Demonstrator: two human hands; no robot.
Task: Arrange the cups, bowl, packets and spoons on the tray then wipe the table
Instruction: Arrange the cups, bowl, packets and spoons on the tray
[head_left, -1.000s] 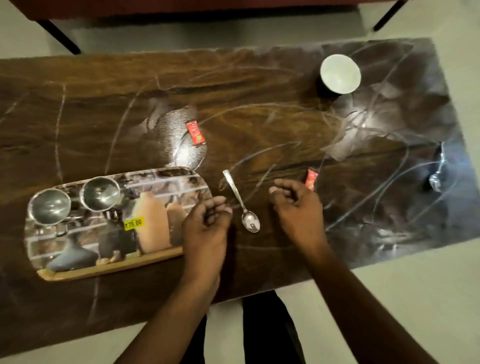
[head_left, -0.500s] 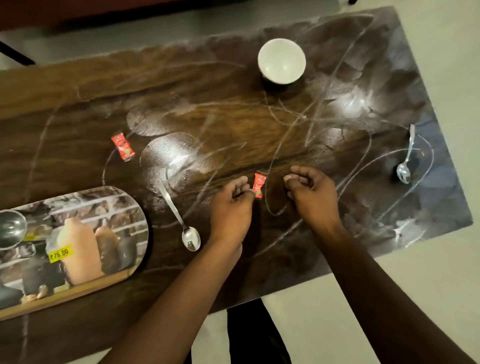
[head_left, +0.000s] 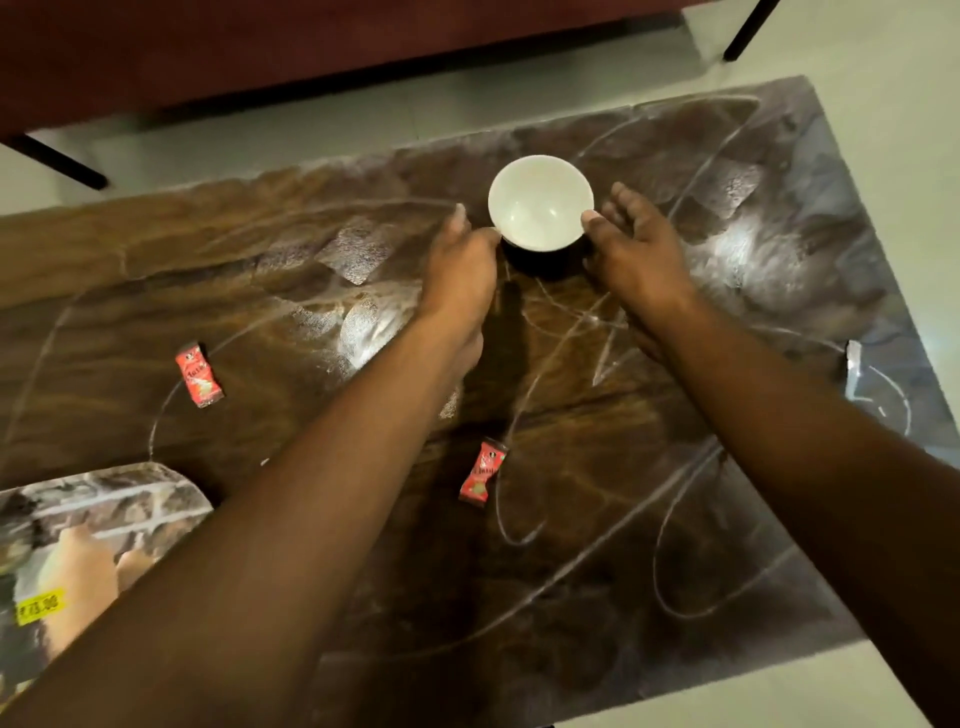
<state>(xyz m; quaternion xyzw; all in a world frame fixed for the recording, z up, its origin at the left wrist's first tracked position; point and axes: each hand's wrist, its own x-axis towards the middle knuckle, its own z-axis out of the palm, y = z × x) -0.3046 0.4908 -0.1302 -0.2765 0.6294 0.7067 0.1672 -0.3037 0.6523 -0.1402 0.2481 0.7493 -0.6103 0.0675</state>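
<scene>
A white bowl (head_left: 540, 202) stands at the far middle of the dark wooden table (head_left: 260, 291). My left hand (head_left: 460, 265) touches its left rim with the fingertips, and my right hand (head_left: 636, 247) touches its right rim with the thumb; both sets of fingers are spread around it. One red packet (head_left: 199, 375) lies to the left, another red packet (head_left: 482, 472) between my forearms. A corner of the picture-printed tray (head_left: 104, 525) shows at the lower left. Part of a metal spoon (head_left: 852, 364) peeks out beside my right forearm.
White swirl marks and shiny patches cover the tabletop. A dark red piece of furniture (head_left: 311, 47) with black legs stands beyond the far edge, on a pale floor (head_left: 857, 57). The table's near edge runs along the lower right.
Both hands have left the middle packet on the table and reached forward to the bowl, one on each side. The view has shifted forward, and the cups and near spoon are out of sight.
</scene>
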